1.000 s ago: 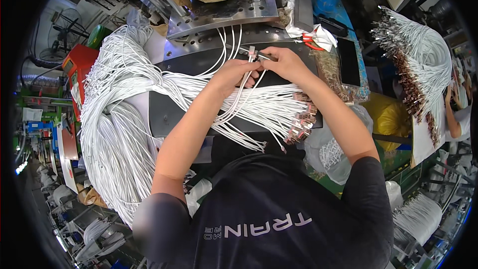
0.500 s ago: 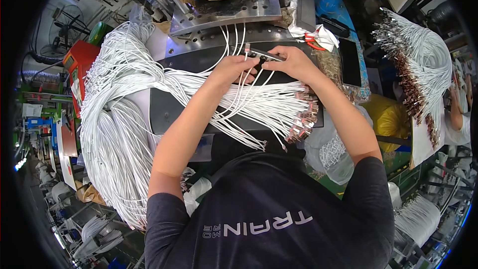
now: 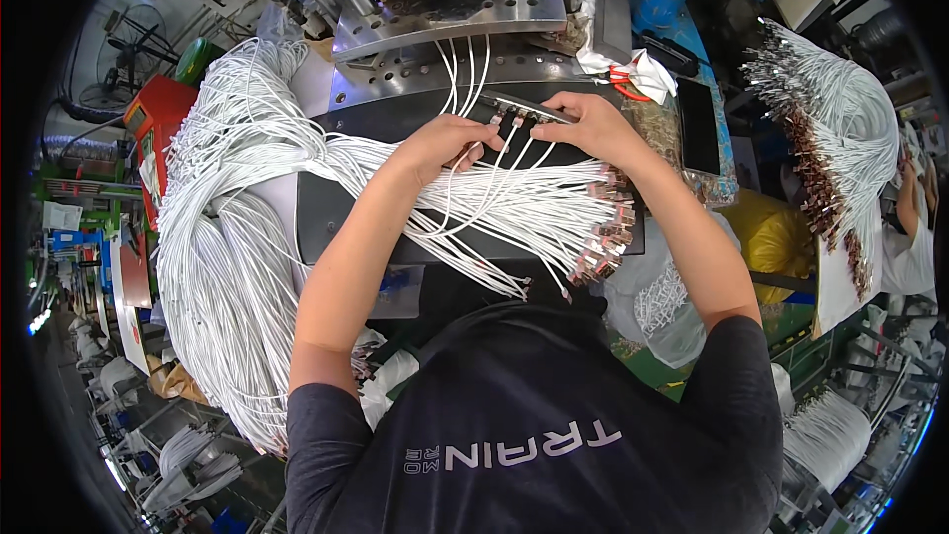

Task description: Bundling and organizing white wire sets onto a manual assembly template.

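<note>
My right hand (image 3: 596, 129) grips the end of a narrow dark metal bar (image 3: 526, 111), with its thumb underneath. Short white cables with small metal connectors hang off the near side of this bar. Beside them, my left hand (image 3: 447, 144) is closed, thumb and finger pinching a white cable (image 3: 492, 143) just below its connector. Under both hands lies a thick bundle of white cables (image 3: 494, 208), their brownish metal-tipped ends (image 3: 605, 227) fanned out to the right. How far each connector sits in the bar is too small to tell.
Ahead stands a press with a perforated metal plate (image 3: 455, 15); several cables come from beneath it. Big cable bundles (image 3: 227, 307) drape off the left side. Red-handled pliers (image 3: 629, 86) and a dark flat panel (image 3: 698, 129) lie at right. A plastic bag (image 3: 672, 307) hangs below.
My left hand has moved slightly left and down from the bar, uncovering connectors along it. The right hand with the bar has shifted a little to the right.
</note>
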A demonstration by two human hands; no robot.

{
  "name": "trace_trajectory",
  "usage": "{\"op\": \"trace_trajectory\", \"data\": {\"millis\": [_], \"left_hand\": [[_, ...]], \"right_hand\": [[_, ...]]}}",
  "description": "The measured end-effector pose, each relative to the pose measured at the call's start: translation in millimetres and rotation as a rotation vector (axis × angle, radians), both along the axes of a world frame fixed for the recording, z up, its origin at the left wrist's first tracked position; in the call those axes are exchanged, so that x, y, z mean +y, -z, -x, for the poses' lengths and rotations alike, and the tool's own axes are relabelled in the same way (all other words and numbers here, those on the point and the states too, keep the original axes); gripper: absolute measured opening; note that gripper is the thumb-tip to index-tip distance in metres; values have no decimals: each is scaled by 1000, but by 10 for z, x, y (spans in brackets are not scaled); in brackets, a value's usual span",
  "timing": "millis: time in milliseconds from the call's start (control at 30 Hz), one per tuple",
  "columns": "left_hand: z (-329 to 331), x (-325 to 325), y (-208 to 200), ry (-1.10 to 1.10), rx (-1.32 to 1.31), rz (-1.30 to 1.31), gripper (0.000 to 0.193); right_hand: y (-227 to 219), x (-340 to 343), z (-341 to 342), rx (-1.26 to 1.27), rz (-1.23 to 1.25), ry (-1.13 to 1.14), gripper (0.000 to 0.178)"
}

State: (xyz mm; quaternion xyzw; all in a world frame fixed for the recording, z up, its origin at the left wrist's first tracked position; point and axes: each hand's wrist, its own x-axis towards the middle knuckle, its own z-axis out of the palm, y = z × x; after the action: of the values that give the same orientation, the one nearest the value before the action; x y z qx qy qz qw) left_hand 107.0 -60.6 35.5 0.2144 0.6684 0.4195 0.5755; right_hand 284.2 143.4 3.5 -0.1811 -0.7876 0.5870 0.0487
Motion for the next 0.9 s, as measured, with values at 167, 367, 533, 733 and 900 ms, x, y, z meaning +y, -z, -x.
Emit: {"op": "trace_trajectory", "data": {"millis": [167,367,533,733,900], "left_hand": [[-21,-19,48,-30,17,-29,30],[-118,-40,6,3,182,-62,30],[-30,44,-224,172,1161,-50,31],[407,655,126,-82,1898,-435,36],[693,636,167,165,1642,-152,29]], "right_hand": [[-129,-31,-4,-94,-57,-52,34],[-239,-67,-23,-79,-130,-55,30],[-146,79,215,-53,-753,-39,28],[-133,487,1544,507,-1044,345,32],[-306,801,2026,483,-859,409,29]]}}
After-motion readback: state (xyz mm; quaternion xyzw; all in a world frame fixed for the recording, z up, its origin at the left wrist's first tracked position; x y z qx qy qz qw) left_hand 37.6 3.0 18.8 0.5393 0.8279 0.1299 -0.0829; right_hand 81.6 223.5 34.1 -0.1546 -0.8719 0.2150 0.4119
